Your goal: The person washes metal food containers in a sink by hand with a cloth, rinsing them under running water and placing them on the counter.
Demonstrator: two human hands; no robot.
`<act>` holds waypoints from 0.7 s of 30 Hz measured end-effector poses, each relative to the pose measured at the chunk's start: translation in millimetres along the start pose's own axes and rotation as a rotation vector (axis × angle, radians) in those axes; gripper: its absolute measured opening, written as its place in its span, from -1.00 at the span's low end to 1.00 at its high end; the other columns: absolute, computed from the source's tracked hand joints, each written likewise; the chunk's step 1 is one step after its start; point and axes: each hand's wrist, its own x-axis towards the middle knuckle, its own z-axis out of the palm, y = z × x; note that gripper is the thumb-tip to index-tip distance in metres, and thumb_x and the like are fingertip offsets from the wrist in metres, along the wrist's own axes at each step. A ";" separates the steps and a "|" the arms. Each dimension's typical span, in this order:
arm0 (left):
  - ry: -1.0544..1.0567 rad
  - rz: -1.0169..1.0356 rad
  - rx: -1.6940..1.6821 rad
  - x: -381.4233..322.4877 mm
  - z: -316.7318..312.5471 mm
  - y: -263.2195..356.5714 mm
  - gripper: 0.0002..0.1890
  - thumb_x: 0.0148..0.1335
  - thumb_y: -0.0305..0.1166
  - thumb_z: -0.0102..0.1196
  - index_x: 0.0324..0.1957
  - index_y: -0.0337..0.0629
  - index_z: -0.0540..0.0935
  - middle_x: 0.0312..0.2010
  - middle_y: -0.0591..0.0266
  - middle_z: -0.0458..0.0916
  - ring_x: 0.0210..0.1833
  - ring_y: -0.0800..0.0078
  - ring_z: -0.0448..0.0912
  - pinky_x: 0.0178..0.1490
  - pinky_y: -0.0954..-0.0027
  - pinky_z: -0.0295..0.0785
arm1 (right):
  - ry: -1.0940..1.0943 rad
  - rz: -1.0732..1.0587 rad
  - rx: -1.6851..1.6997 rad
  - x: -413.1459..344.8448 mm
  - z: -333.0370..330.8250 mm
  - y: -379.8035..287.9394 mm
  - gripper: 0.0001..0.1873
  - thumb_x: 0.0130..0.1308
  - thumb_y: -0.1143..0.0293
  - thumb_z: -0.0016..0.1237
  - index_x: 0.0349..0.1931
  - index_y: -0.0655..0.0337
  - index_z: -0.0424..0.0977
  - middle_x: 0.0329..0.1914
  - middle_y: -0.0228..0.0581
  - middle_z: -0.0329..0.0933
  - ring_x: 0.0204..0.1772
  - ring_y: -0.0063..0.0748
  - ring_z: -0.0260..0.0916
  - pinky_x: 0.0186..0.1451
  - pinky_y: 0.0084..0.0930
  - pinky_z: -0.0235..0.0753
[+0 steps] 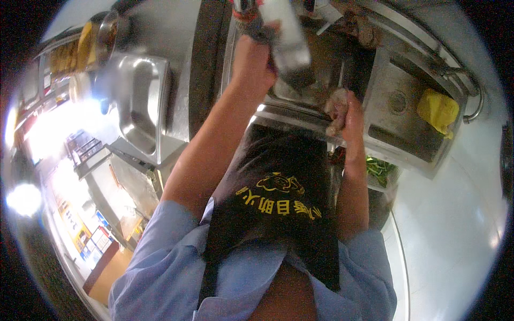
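Observation:
My left hand (257,54) is raised over the sink area, closed around a broad silvery object (295,48). Motion blur hides what that object is and how the fingers wrap it. Lower and to the right, my right hand (353,116) holds a pale, wet piece of what looks like raw meat (336,105) by the front rim of a metal basin (299,110). Dark water or a dark surface shows inside this basin. Several brownish lumps (363,34) sit at its far right side, too blurred to name.
A second sink basin (381,80) at right has a drain and a yellow cloth or bag (437,108). Below it, a white basket (383,182) holds green vegetables. At left are a steel food pan (142,100) and a round metal bowl (108,36). A curved metal pipe (476,92) runs along the wall.

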 end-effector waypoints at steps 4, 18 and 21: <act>-0.050 -0.029 -0.106 -1.1 24.8 -13.6 -0.79 0.16 -0.39 0.13 -0.15 -0.18 0.57 -0.28 0.21 0.61 -0.23 0.29 0.59 -0.16 0.21 0.58 | 0.027 -0.007 -0.044 -23.2 -19.8 -25.3 -0.53 0.30 0.10 0.01 0.11 0.19 0.41 -0.14 -0.28 0.55 -0.29 -0.44 0.52 -0.40 -0.51 0.51; -0.533 0.342 0.976 -101.1 48.3 -118.3 -0.56 0.12 -0.41 0.13 0.07 -0.25 0.42 0.00 -0.19 0.46 0.00 -0.11 0.52 0.01 0.11 0.45 | -0.034 -0.515 -0.783 -14.4 -4.7 -100.0 -0.34 0.12 0.13 0.13 0.15 0.34 0.27 0.08 0.04 0.43 0.04 -0.01 0.43 0.10 -0.21 0.41; -0.583 0.606 1.250 -92.6 26.2 -106.3 -0.40 0.09 -0.31 0.21 0.22 -0.14 0.41 0.21 -0.17 0.33 0.29 -0.12 0.27 0.34 0.06 0.23 | 0.122 -0.498 -0.676 18.7 -49.3 -74.0 -0.41 0.09 0.19 0.10 0.08 0.35 0.35 0.09 0.06 0.43 0.08 0.02 0.41 0.15 -0.19 0.37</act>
